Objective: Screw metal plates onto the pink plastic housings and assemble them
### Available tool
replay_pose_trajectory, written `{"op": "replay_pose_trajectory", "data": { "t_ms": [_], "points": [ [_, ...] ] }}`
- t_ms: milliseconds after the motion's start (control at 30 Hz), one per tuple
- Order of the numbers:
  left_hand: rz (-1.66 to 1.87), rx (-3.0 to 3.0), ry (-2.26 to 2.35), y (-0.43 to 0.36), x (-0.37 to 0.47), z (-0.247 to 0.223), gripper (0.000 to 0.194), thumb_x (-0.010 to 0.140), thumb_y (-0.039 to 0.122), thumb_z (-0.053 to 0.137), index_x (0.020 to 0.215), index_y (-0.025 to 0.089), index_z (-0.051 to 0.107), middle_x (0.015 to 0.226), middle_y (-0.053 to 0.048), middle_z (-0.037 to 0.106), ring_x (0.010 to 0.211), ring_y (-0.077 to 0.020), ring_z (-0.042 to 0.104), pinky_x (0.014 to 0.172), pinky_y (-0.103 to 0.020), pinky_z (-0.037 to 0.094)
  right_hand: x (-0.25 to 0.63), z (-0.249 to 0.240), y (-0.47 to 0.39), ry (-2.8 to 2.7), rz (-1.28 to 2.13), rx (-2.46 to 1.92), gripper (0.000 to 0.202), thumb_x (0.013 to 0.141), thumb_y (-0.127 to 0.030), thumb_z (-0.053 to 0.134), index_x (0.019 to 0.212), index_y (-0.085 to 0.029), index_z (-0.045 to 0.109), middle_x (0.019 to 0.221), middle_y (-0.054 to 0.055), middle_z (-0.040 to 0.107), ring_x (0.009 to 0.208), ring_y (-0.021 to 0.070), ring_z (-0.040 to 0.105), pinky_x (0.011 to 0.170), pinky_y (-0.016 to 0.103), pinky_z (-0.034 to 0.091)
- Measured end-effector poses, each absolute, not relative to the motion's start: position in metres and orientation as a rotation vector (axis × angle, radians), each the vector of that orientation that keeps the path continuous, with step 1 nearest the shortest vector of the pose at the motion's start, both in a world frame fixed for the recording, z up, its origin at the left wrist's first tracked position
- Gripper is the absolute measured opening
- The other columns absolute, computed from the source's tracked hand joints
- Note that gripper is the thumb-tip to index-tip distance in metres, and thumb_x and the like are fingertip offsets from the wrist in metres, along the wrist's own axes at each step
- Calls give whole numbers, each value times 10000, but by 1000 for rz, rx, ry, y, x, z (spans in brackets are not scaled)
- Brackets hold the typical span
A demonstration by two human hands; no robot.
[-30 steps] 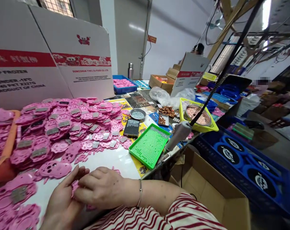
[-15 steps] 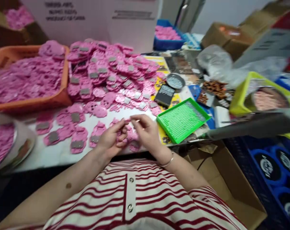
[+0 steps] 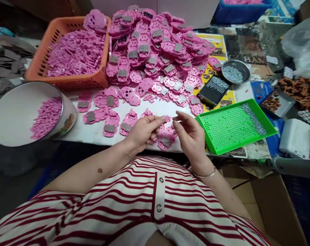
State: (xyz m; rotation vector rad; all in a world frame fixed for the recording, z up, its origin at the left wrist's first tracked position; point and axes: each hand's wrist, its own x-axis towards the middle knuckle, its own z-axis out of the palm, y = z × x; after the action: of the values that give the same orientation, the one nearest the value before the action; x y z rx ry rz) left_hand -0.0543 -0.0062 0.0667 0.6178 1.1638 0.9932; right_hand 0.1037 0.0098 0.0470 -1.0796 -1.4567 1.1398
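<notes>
My left hand [image 3: 146, 131] is closed in a pinch on a small pink piece [image 3: 167, 118] that pokes out past its thumb and index finger. My right hand [image 3: 190, 136] faces it a short way off, thumb and fingers apart, with nothing visible between them. Below and between the hands lies a pink casing with a grey metal plate [image 3: 166, 141]. More such casings lie in a row to the left, one of them [image 3: 111, 123] on the white table surface [image 3: 98, 134]. Behind the hands rises a big heap of pink casings [image 3: 157, 44].
An orange basket [image 3: 67, 82] and a white bowl [image 3: 70, 118], both with pink parts, stand left. On the right are a green tray [image 3: 247, 145], a black tray [image 3: 213, 90] and a metal dish [image 3: 236, 71] with small metal pieces. A grey bar [image 3: 295, 167] crosses the right edge.
The view has shifted left and down, so everything appears farther right. The small pink piece at my left fingertips now shows clearly, and my hands are slightly farther apart.
</notes>
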Motion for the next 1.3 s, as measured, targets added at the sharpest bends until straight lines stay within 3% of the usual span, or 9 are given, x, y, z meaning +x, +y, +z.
{"op": "replay_pose_trajectory", "data": {
  "t_ms": [100,200,533,600,667,733,867,1000,1300],
  "points": [
    [964,623,1164,-8,-56,66,275,868,352,668,708,166,543,531,82,467,341,-12,339,296,-107,207,110,46,10,-1674,1014,-974,355,860,-284,678,1213,-277,639,1111,46,666,845,111,643,757,288,563],
    [924,632,1174,-10,-57,67,323,895,411,629,703,165,548,521,73,484,333,-18,353,294,-118,207,112,47,11,-1856,813,-930,170,883,-220,642,1041,-232,704,968,37,694,864,120,642,774,286,551],
    [893,767,1199,-13,-52,62,325,932,416,557,725,166,575,546,70,466,361,-31,323,328,-167,195,118,43,2,-1844,643,-991,132,874,-225,654,990,-200,711,932,48,742,834,131,674,752,293,560],
    [878,988,1267,-16,-52,60,272,920,400,580,804,163,644,609,54,520,442,-41,423,403,-165,317,125,40,0,-1804,562,-1057,129,873,-228,655,985,-206,715,932,49,746,844,138,681,760,301,565],
    [826,1400,1358,-22,-53,58,210,903,358,617,879,169,703,746,16,611,648,-76,577,614,-194,470,135,34,-1,-1773,460,-1130,121,869,-231,659,973,-204,716,964,61,746,892,154,688,798,324,573],
    [672,1833,1448,-30,-55,56,201,907,344,621,989,194,727,946,-23,657,874,-139,639,782,-260,507,143,26,-2,-1799,371,-1164,115,871,-225,653,965,-198,713,1007,75,743,961,173,692,861,358,575],
    [171,2243,1596,-45,-56,52,351,931,446,576,1218,258,649,1213,-48,603,930,-203,670,626,-293,524,150,10,-2,-1964,331,-1128,145,898,-207,604,1002,-172,699,1045,104,741,1004,188,696,893,380,582],
    [-86,2357,1647,-50,-52,51,463,911,496,597,1328,296,561,1331,-70,543,928,-216,685,560,-287,520,143,2,2,-2086,303,-1054,162,899,-198,597,1026,-157,689,1066,121,738,1013,196,696,887,375,589],
    [-257,2411,1640,-44,-47,58,408,946,446,556,1327,302,563,1281,-85,564,834,-214,697,519,-279,502,132,-10,15,-2161,274,-1045,164,917,-210,568,1019,-160,687,1048,109,740,994,194,686,868,363,575]
  ]
}}
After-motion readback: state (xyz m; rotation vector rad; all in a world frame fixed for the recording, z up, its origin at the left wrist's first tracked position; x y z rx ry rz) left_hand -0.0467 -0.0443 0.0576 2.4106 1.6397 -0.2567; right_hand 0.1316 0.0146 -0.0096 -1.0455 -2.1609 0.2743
